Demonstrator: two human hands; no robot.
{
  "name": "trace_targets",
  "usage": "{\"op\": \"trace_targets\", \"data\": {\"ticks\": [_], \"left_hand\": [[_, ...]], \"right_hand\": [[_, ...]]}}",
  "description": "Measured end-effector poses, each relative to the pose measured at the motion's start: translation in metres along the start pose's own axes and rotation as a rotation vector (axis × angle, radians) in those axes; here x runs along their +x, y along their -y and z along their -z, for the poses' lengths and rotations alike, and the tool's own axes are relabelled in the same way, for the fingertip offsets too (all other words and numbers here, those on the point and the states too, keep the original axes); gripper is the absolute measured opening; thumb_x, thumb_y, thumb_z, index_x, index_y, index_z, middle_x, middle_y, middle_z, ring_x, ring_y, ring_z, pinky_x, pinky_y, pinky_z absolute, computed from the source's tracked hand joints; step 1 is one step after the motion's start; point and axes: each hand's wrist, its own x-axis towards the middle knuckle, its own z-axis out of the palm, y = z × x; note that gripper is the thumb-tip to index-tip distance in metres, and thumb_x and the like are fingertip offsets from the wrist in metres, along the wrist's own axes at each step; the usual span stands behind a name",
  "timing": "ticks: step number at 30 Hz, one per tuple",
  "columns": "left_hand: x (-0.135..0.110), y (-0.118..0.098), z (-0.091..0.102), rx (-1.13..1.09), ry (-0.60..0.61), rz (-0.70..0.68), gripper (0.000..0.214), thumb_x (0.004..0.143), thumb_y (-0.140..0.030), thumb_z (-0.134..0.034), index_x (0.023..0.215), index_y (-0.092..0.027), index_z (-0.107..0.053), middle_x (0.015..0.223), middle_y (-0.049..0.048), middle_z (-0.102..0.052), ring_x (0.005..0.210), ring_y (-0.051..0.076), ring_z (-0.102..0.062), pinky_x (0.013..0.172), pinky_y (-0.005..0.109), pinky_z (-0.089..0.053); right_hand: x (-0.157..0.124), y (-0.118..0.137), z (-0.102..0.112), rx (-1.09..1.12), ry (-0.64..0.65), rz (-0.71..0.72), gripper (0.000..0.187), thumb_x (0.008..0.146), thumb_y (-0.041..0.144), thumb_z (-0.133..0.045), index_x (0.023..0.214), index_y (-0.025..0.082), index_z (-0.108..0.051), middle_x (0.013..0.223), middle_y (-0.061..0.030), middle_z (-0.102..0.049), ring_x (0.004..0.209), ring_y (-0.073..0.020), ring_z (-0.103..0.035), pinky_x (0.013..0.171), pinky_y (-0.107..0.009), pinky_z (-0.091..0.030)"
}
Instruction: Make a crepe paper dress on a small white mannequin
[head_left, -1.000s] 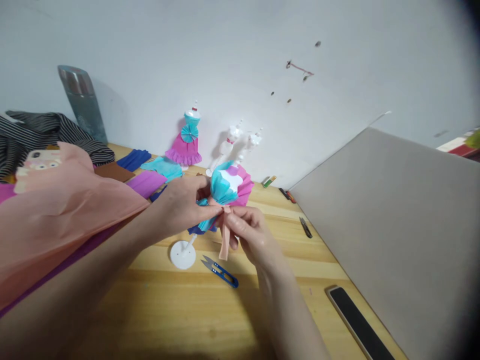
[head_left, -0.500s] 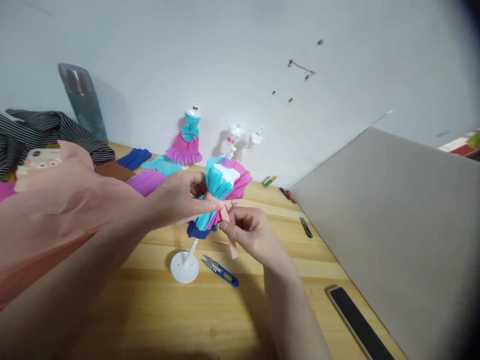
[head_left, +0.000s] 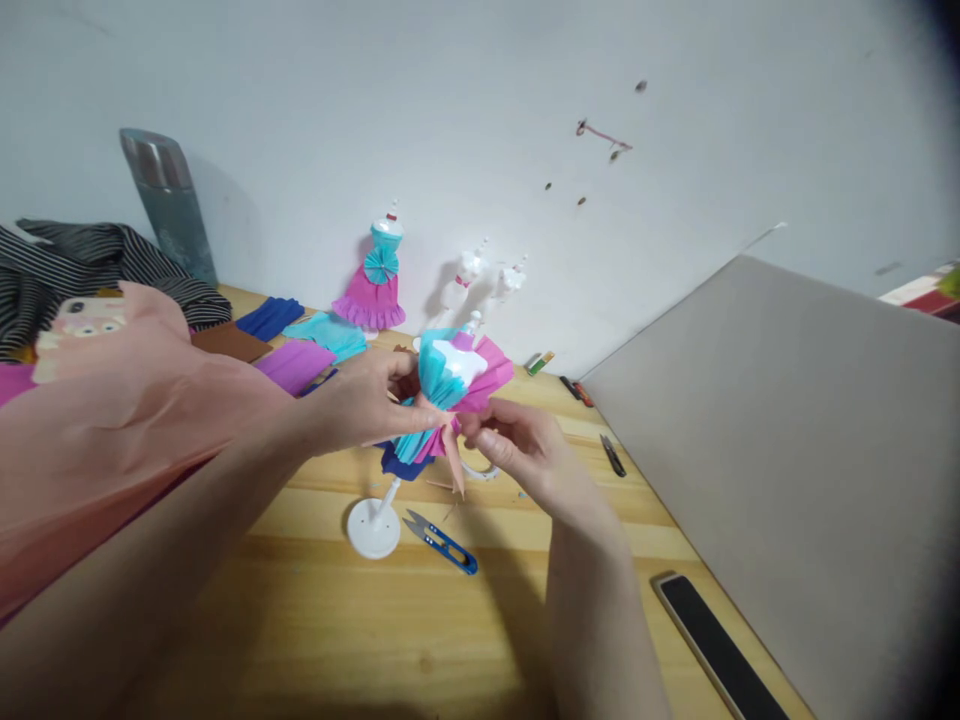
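Note:
A small white mannequin on a round stand (head_left: pixel 373 527) wears a pleated paper dress (head_left: pixel 448 378) in teal, pink and dark blue. My left hand (head_left: pixel 367 398) is closed round the dress at its waist from the left. My right hand (head_left: pixel 517 447) pinches a thin peach paper strip (head_left: pixel 453 457) that hangs from the waist, with the fingers pressed against the pink pleats.
Blue thread snips (head_left: pixel 441 539) lie beside the stand on the wooden table (head_left: pixel 360 620). A finished dressed mannequin (head_left: pixel 377 279) and two bare ones (head_left: pixel 487 277) stand by the wall. Peach tissue paper (head_left: pixel 112 400), coloured sheets, a flask (head_left: pixel 166 204), a grey board (head_left: pixel 795 450) and a phone (head_left: pixel 712 645) lie around.
My right hand has moved up and to the right, closer to the pink pleats. The dress has turned a little and the peach strip hangs shorter below the waist.

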Motion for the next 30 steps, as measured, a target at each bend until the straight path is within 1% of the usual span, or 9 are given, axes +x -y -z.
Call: {"op": "trace_targets", "data": {"ticks": [2, 5, 9, 13, 17, 21, 23, 25, 30], "left_hand": [[0.000, 0.001, -0.002, -0.006, 0.015, -0.021, 0.026, 0.074, -0.038, -0.068, 0.082, -0.015, -0.062, 0.070, 0.0004, -0.061, 0.066, 0.013, -0.060, 0.060, 0.024, -0.050], [0.000, -0.001, -0.004, -0.033, 0.043, -0.045, 0.024, 0.074, -0.035, -0.069, 0.084, -0.015, -0.063, 0.076, 0.0023, -0.064, 0.073, 0.014, -0.063, 0.066, 0.026, -0.052], [0.000, -0.003, -0.006, -0.069, 0.031, -0.031, 0.019, 0.074, -0.031, -0.068, 0.082, -0.014, -0.061, 0.080, 0.0030, -0.065, 0.078, 0.016, -0.064, 0.072, 0.028, -0.053], [0.000, -0.004, -0.005, -0.094, -0.001, -0.001, 0.020, 0.075, -0.029, -0.067, 0.087, -0.015, -0.059, 0.081, 0.0015, -0.065, 0.077, 0.014, -0.063, 0.074, 0.028, -0.051], [-0.003, -0.004, 0.001, 0.174, -0.103, 0.060, 0.027, 0.073, -0.041, -0.067, 0.079, -0.015, -0.063, 0.073, 0.0015, -0.063, 0.068, 0.014, -0.058, 0.062, 0.025, -0.045], [-0.006, -0.004, 0.004, 0.403, -0.060, 0.063, 0.029, 0.075, -0.044, -0.063, 0.066, -0.016, -0.061, 0.054, -0.0035, -0.053, 0.052, 0.009, -0.046, 0.048, 0.022, -0.030], [-0.008, -0.006, 0.004, 0.449, -0.054, 0.062, 0.033, 0.076, -0.045, -0.060, 0.060, -0.017, -0.058, 0.049, -0.0042, -0.049, 0.048, 0.009, -0.042, 0.046, 0.022, -0.025], [-0.009, -0.010, 0.003, 0.484, -0.055, 0.081, 0.035, 0.077, -0.045, -0.058, 0.057, -0.017, -0.055, 0.048, -0.0037, -0.050, 0.048, 0.009, -0.042, 0.047, 0.022, -0.025], [-0.015, -0.026, -0.001, 0.575, -0.028, 0.070, 0.033, 0.078, -0.034, -0.053, 0.050, -0.017, -0.049, 0.049, -0.0020, -0.051, 0.049, 0.009, -0.040, 0.049, 0.024, -0.024]], "right_hand": [[0.003, -0.002, -0.004, 0.003, -0.081, 0.037, 0.039, 0.080, 0.055, -0.060, 0.086, 0.017, -0.065, 0.080, -0.0065, -0.064, 0.072, -0.0179, -0.056, 0.060, -0.028, -0.043], [0.007, -0.007, -0.014, 0.093, -0.087, 0.040, 0.036, 0.077, 0.053, -0.066, 0.085, 0.018, -0.067, 0.083, -0.0075, -0.067, 0.078, -0.0212, -0.060, 0.063, -0.030, -0.047], [0.012, -0.013, -0.026, 0.224, -0.135, 0.022, 0.033, 0.073, 0.052, -0.070, 0.077, 0.019, -0.067, 0.069, -0.0048, -0.065, 0.070, -0.0211, -0.061, 0.057, -0.031, -0.049], [0.015, -0.017, -0.029, 0.233, -0.218, 0.007, 0.029, 0.072, 0.049, -0.071, 0.074, 0.020, -0.067, 0.061, -0.0029, -0.062, 0.062, -0.0197, -0.060, 0.048, -0.028, -0.045], [0.016, -0.019, -0.029, 0.177, -0.285, -0.004, 0.027, 0.073, 0.045, -0.070, 0.071, 0.018, -0.067, 0.060, -0.0034, -0.063, 0.060, -0.0195, -0.060, 0.048, -0.027, -0.044], [0.015, -0.021, -0.031, 0.097, -0.346, 0.029, 0.024, 0.075, 0.041, -0.067, 0.074, 0.016, -0.068, 0.070, -0.0059, -0.068, 0.065, -0.0189, -0.060, 0.056, -0.029, -0.047], [0.015, -0.023, -0.033, 0.074, -0.354, 0.039, 0.024, 0.077, 0.040, -0.065, 0.076, 0.016, -0.068, 0.071, -0.0063, -0.068, 0.065, -0.0187, -0.059, 0.056, -0.029, -0.047], [0.015, -0.025, -0.035, 0.067, -0.363, 0.032, 0.024, 0.078, 0.040, -0.064, 0.077, 0.016, -0.068, 0.070, -0.0060, -0.068, 0.063, -0.0176, -0.058, 0.052, -0.027, -0.045], [0.017, -0.028, -0.038, 0.089, -0.399, 0.033, 0.020, 0.077, 0.036, -0.063, 0.076, 0.017, -0.067, 0.072, -0.0052, -0.067, 0.058, -0.0160, -0.057, 0.046, -0.025, -0.043]]}}
